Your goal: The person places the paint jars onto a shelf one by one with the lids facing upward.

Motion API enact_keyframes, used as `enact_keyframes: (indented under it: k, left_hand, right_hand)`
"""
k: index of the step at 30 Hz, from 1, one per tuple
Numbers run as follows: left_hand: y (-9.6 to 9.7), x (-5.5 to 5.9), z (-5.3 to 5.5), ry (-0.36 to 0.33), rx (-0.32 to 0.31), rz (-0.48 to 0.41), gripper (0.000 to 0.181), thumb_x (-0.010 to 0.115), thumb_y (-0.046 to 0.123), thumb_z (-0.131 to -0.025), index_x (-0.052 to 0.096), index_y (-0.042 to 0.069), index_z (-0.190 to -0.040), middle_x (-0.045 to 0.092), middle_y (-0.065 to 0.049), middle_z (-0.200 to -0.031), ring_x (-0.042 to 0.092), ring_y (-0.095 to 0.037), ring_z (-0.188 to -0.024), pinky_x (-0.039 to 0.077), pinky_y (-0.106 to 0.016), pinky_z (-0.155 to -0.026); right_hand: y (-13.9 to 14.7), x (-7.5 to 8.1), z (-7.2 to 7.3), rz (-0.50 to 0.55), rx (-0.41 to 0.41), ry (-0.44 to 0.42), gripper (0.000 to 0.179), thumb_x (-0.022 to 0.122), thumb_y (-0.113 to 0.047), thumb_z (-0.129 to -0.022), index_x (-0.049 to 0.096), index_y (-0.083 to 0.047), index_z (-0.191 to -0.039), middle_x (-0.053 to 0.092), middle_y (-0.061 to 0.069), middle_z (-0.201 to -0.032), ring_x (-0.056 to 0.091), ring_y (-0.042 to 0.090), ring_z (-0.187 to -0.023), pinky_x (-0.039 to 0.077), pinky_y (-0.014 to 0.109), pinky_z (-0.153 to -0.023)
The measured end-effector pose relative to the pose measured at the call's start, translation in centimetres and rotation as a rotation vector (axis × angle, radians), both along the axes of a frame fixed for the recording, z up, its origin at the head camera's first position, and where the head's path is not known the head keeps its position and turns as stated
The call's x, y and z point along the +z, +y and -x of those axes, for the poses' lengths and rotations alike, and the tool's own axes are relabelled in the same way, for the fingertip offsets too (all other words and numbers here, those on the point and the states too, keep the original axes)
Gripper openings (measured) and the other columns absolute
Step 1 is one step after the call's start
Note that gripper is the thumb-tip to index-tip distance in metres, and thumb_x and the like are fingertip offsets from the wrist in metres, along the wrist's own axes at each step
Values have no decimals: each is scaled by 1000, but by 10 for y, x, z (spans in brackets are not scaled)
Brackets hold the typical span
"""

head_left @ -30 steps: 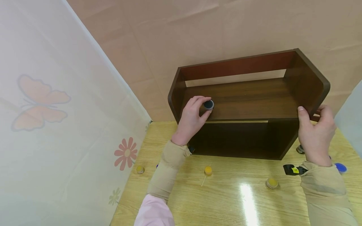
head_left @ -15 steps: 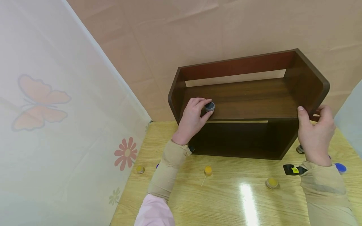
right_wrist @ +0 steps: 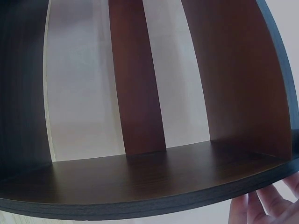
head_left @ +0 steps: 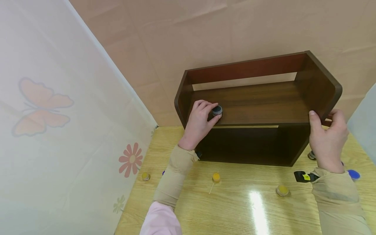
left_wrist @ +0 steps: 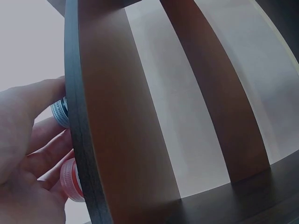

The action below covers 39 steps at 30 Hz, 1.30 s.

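Observation:
My left hand (head_left: 199,122) pinches a small jar with a dark lid (head_left: 217,111) between thumb and fingers, over the front left part of the upper board of a dark brown wooden shelf (head_left: 258,101). In the left wrist view, a second jar with a red lid (left_wrist: 71,181) sits by the lower fingers, partly hidden behind the board's edge. My right hand (head_left: 330,140) grips the shelf's right side, thumb on the front edge of the board and fingers behind the side panel. The right wrist view shows those fingertips (right_wrist: 273,203) under the board.
Small yellow-topped jars (head_left: 282,190) stand on the light wooden table (head_left: 229,209), along with an orange-topped one (head_left: 216,177) beside a thin stick (head_left: 211,188). A blue lid (head_left: 353,174) lies near the right sleeve. A patterned white sheet (head_left: 88,130) borders the left.
The dark-lidded jar has turned slightly in my left fingers, so more of its side shows below the lid. My right hand and the shelf have stayed in place.

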<state>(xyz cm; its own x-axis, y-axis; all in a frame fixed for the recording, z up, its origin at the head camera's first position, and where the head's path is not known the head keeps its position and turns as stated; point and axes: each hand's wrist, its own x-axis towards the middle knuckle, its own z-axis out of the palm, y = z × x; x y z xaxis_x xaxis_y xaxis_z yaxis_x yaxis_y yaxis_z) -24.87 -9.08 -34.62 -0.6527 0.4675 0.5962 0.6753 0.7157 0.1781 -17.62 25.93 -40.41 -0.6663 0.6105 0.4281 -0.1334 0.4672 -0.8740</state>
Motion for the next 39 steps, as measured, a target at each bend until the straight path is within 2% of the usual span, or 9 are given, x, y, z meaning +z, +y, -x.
enact_keyframes:
  k: [8, 12, 15, 17, 25, 29, 32, 35, 39]
  left_hand:
    - [0, -1, 1, -15, 7, -16, 44, 80, 26, -91, 70, 5, -127, 68, -5, -113, 48, -23, -117, 38, -22, -101]
    - [-1, -2, 0, -16, 7, -43, 58, 82, 34, -88, 64, 5, -135, 66, -7, -121, 48, -24, -120, 37, -24, -104]
    - [-1, -1, -1, 0, -18, -93, 73, 84, 39, -85, 56, 4, -142, 60, -10, -131, 48, -26, -123, 36, -27, -107]
    - [-1, 0, -2, 28, -43, -127, 75, 84, 39, -85, 54, 4, -143, 58, -12, -133, 48, -27, -124, 37, -30, -108]
    - [-2, 8, -9, 102, -107, -209, 56, 80, 31, -90, 61, 3, -135, 61, -11, -127, 52, -27, -119, 40, -32, -105]
    - [-2, 10, -14, 122, -129, -238, 45, 77, 27, -93, 66, 4, -130, 62, -9, -126, 54, -24, -112, 45, -28, -87]
    - [-2, 11, -18, 144, -146, -263, 39, 75, 26, -95, 69, 6, -127, 63, -8, -124, 54, -21, -102, 42, -26, -75]
    - [-2, 11, -23, 165, -162, -283, 34, 75, 25, -95, 71, 6, -123, 65, -6, -120, 53, -18, -95, 41, -25, -75]
    - [-1, 11, -27, 181, -172, -293, 30, 75, 23, -95, 72, 7, -120, 67, -5, -115, 56, -18, -98, 44, -24, -84]
  right_hand:
    - [0, 0, 0, 13, 4, 0, 23, 65, -28, -98, 65, -20, -119, 53, -21, -104, 48, -6, -87, 35, 19, -77]
    - [-1, -1, 0, 7, 7, -5, 23, 65, -28, -99, 64, -22, -120, 52, -22, -105, 48, -6, -88, 34, 19, -77]
    - [-1, -1, 0, 8, 8, -2, 22, 65, -28, -99, 64, -22, -120, 53, -21, -106, 48, -6, -88, 34, 19, -77]
    - [-1, 0, 0, 12, 6, 5, 22, 65, -28, -98, 64, -22, -119, 54, -19, -106, 48, -6, -88, 35, 19, -77]
    - [-1, 0, 1, 17, 3, 16, 20, 66, -28, -98, 65, -22, -117, 53, -20, -104, 48, -5, -87, 35, 19, -78]
    - [0, 0, 0, 19, 1, 15, 18, 66, -28, -98, 64, -24, -115, 54, -20, -104, 49, -6, -86, 35, 19, -77]
    - [0, 0, 0, 19, -2, 10, 18, 66, -29, -98, 64, -25, -115, 53, -21, -104, 48, -6, -86, 35, 19, -77]
    - [1, 0, -1, 19, -3, 7, 17, 66, -29, -98, 64, -25, -114, 54, -19, -104, 49, -6, -86, 35, 19, -77]
    - [1, 0, -1, 19, 0, 2, 20, 66, -29, -98, 65, -23, -117, 54, -21, -104, 49, -6, -86, 35, 19, -77]
